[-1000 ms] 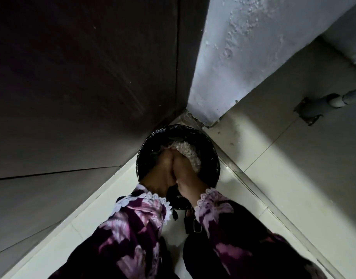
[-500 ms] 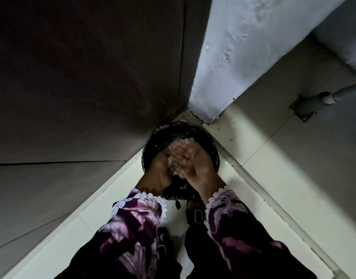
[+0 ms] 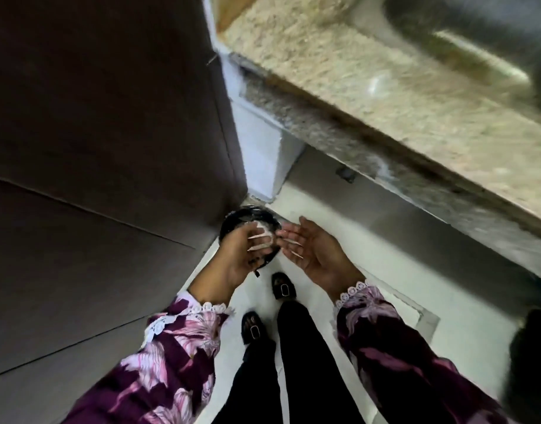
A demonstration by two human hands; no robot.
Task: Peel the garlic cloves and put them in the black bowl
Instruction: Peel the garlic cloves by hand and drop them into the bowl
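Below the hands, two black buckled shoes (image 3: 283,289) stand on the pale floor. The left hand (image 3: 232,258) and right hand (image 3: 316,250) hover palms up, fingers loosely spread, holding nothing. Just beyond the left fingertips sits a black lined bin (image 3: 247,218) with pale scraps inside, probably garlic skins. This looks like waste disposal; next comes returning to the granite counter (image 3: 385,87). Half a second ago both hands were cupped together over the bin; the black bowl is not visible.

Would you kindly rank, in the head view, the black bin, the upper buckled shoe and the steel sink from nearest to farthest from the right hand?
From the right hand:
1. Black bin, just left, below the fingertips.
2. Upper buckled shoe, on the floor, below-left.
3. Steel sink, far upper right, in the counter.
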